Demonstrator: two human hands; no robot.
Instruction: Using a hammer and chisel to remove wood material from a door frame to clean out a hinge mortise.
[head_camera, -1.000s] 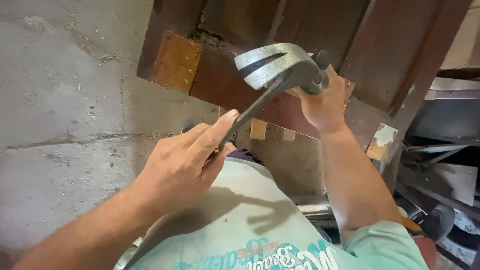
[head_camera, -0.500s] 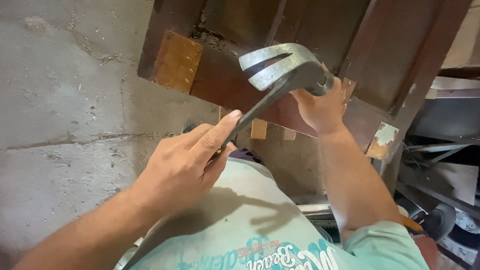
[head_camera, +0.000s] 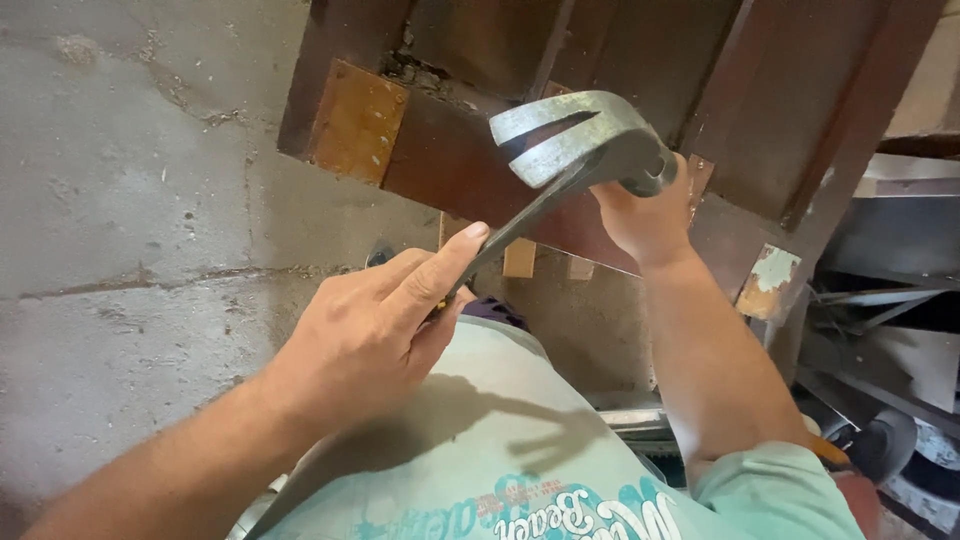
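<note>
My left hand (head_camera: 375, 325) is shut on the handle of a metal claw hammer (head_camera: 575, 140), forefinger stretched along the shaft. The hammer's head is raised in front of a dark brown wooden frame (head_camera: 450, 160), claw pointing left. My right hand (head_camera: 640, 215) rests against the frame just behind and below the hammer head. Its fingers are hidden by the head, so what they hold does not show.
An orange-brown plate (head_camera: 355, 125) is fixed to the frame's left end. A cracked concrete floor (head_camera: 130, 230) lies at the left. Two small pale wood blocks (head_camera: 520, 258) sit under the frame. Metal bars and a small wheel (head_camera: 885, 445) are at the right.
The hammer head has drifted slightly right and down, closer to my right hand. Both hands keep their grip and place.
</note>
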